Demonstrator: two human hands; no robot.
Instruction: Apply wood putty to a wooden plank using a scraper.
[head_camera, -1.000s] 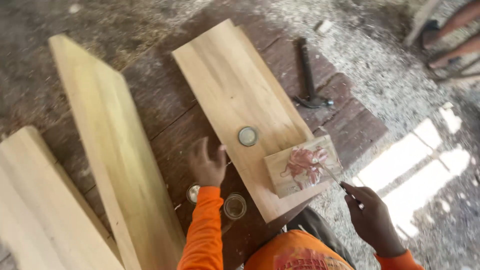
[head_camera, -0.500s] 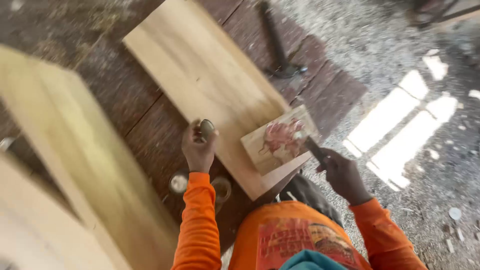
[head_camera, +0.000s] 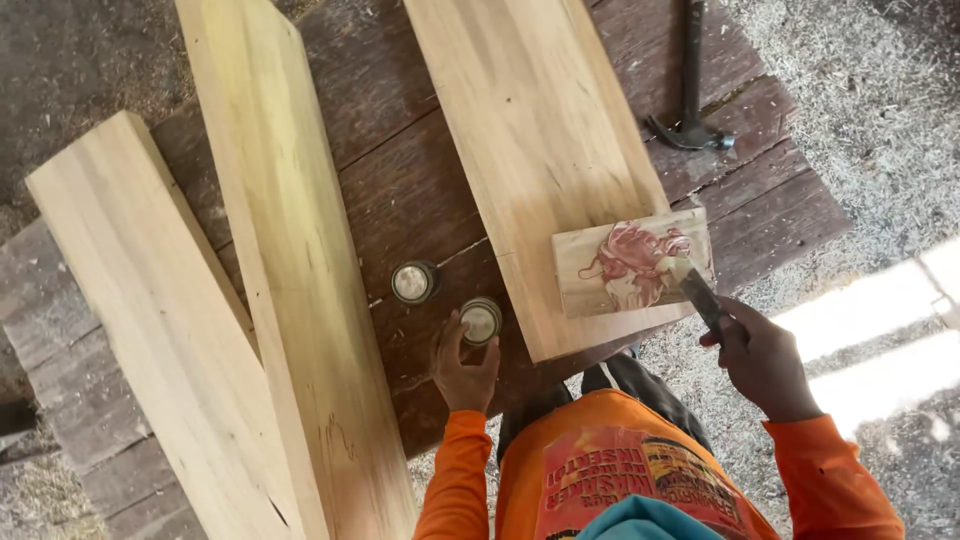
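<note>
Now left hand (head_camera: 462, 368) clasping a small round tin (head_camera: 481, 320), right hand (head_camera: 762, 358) gripping a putty knife (head_camera: 692, 283).

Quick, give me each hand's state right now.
Left hand: fingers on the small round tin on the dark table.
Right hand: closed on the putty knife, blade at the reddish paste.

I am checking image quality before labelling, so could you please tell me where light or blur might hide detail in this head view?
Head view: sharp overall; the sunlit patch on the ground beside the right hand is blown out; the shaded workbench is dark yet readable; the hammer is nearly a silhouette; the left hand at the small round tin is clear.
</note>
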